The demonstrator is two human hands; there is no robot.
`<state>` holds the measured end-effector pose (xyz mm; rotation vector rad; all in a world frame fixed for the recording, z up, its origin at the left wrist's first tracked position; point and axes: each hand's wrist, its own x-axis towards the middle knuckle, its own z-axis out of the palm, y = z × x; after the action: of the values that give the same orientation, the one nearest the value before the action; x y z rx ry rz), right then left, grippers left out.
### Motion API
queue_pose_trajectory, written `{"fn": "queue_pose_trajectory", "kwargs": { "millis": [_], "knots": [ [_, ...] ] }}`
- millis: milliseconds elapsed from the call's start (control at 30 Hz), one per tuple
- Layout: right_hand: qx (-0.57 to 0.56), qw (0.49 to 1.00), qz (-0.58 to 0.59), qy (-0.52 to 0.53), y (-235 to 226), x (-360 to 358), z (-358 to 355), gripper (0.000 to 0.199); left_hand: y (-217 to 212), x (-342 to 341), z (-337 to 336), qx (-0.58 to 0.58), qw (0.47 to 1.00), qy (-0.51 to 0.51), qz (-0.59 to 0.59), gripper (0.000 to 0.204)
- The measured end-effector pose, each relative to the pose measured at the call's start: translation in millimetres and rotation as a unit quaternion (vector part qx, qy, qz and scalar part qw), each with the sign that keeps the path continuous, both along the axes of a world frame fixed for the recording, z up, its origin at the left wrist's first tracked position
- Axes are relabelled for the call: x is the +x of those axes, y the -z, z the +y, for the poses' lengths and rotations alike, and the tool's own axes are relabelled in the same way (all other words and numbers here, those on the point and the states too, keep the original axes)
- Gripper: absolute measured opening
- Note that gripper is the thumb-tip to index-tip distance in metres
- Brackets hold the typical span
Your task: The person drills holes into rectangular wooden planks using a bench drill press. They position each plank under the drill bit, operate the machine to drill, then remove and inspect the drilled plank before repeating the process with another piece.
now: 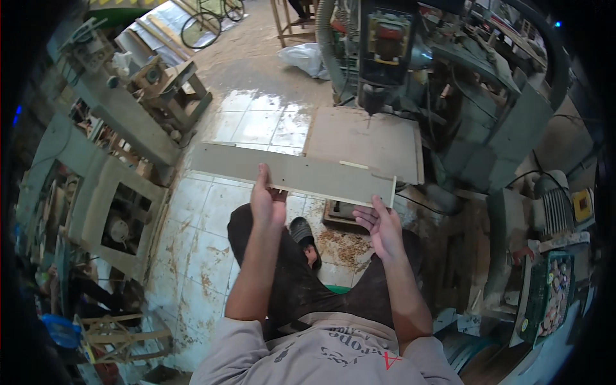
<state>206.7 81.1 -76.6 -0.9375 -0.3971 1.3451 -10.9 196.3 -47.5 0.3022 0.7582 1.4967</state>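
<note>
A long, narrow grey board with pale edges lies across both my hands, above my knees. My left hand grips its near edge left of the middle, thumb on the top face and fingers beneath. Close to the right end, my right hand holds the same near edge, thumb up against the board and fingers curled below it. A few small dark holes mark the board's face. Its right part reaches over the front of a machine's flat table, on which a thin pale strip shows beside the board.
A drill-like machine with a hose stands ahead. Wood shavings litter the tiled floor by my shoe. Heavy machines line the left. On the right are a motor and a green crate.
</note>
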Motion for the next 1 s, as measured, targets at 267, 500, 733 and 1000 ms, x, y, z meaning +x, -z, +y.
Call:
{"fn": "queue_pose_trajectory", "kwargs": {
  "millis": [267,500,733,1000],
  "knots": [
    [0.052,0.995,0.012,-0.079,-4.9,25.6,-19.9,0.023,-3.3,-21.8,1.6,0.040,0.999,0.019,0.031,0.025],
    [0.118,0.982,0.073,-0.125,-1.5,-26.9,-12.8,0.044,-8.8,19.2,-35.4,0.026,1.000,0.016,-0.007,0.026],
    [0.060,0.997,0.028,0.027,-8.3,-46.2,22.7,0.028,-5.2,34.5,-63.9,0.025,0.999,0.030,-0.009,0.022],
    [0.049,0.998,-0.037,0.009,-0.4,-34.9,53.5,0.025,-24.0,-3.6,-95.5,0.072,0.857,0.435,0.267,0.041]
  ]
}}
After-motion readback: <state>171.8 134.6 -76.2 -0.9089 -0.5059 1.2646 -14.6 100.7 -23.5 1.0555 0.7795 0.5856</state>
